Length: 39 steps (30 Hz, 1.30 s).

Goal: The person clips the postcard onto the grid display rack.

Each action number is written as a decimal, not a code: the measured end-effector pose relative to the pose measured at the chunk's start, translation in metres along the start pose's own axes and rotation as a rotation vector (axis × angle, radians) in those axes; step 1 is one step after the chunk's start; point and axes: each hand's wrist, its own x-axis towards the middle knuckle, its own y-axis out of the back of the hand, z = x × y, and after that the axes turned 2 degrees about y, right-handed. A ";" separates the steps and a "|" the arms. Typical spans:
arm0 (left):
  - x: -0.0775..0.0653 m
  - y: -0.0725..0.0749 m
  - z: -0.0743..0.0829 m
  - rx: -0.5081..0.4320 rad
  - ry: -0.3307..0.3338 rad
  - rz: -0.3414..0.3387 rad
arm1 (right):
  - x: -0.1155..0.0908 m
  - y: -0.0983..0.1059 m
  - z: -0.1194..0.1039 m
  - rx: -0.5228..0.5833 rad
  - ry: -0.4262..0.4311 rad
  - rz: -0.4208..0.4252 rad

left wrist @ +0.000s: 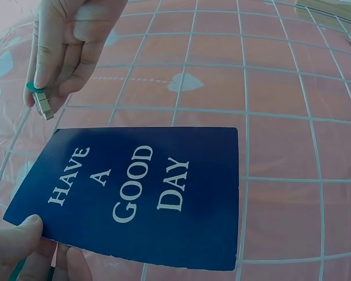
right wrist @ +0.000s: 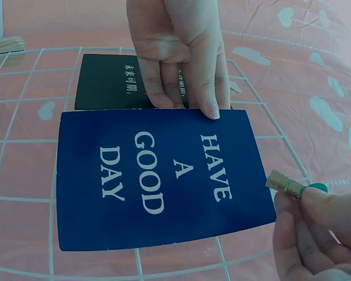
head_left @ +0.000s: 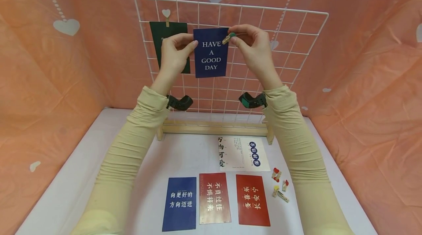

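Note:
My left hand (head_left: 177, 52) pinches the left edge of a dark blue card (head_left: 211, 52) that reads "HAVE A GOOD DAY", held upright in front of a white wire grid (head_left: 254, 53). Between thumb and fingers, my right hand (head_left: 255, 46) pinches a small wooden clothespin (head_left: 226, 39) with a green end. The clothespin's tip is right at the card's upper right corner. In the right wrist view the clothespin (right wrist: 285, 183) lies beside the card's edge. A dark green card (head_left: 174, 28) hangs on the grid behind my left hand, under a clothespin with a white heart (head_left: 166, 13).
The grid stands in a wooden base (head_left: 214, 129) on a white table (head_left: 145, 191). A white card (head_left: 244, 154), a blue card (head_left: 180, 204), and two red cards (head_left: 215, 198) (head_left: 253, 200) lie in front. Several small clothespins (head_left: 280, 191) lie near my right forearm. Pink cloth (head_left: 66, 81) surrounds the table.

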 end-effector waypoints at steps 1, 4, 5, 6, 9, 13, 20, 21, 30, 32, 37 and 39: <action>0.000 0.000 0.000 -0.001 0.002 -0.003 | 0.000 0.000 0.000 -0.004 0.002 -0.003; -0.001 0.002 0.001 -0.003 0.013 -0.015 | 0.001 0.001 -0.002 -0.015 0.003 -0.011; -0.001 0.003 0.001 -0.005 0.016 -0.019 | 0.002 0.001 -0.003 -0.022 0.003 -0.014; -0.001 0.004 0.001 -0.006 0.016 -0.023 | 0.003 0.001 -0.003 -0.024 0.003 -0.015; -0.001 0.006 0.002 -0.010 0.002 -0.028 | 0.005 0.001 -0.006 -0.018 -0.005 -0.013; 0.001 0.007 0.004 -0.009 0.005 -0.030 | 0.010 0.001 -0.008 -0.018 -0.005 -0.006; 0.005 0.006 0.007 0.002 0.019 -0.025 | 0.013 -0.001 -0.017 -0.052 0.010 -0.012; 0.006 0.006 0.007 0.006 0.015 -0.023 | 0.012 -0.002 -0.020 -0.057 0.012 -0.014; 0.007 0.008 0.008 0.091 -0.051 0.010 | 0.011 -0.010 -0.038 -0.139 0.038 -0.018; 0.008 0.008 0.008 0.122 -0.071 0.021 | 0.012 -0.012 -0.038 -0.159 0.048 -0.010; 0.010 0.008 0.007 0.179 -0.114 0.042 | 0.015 -0.015 -0.038 -0.207 0.067 -0.002; 0.010 0.008 0.007 0.193 -0.124 0.052 | 0.016 -0.016 -0.038 -0.219 0.071 -0.004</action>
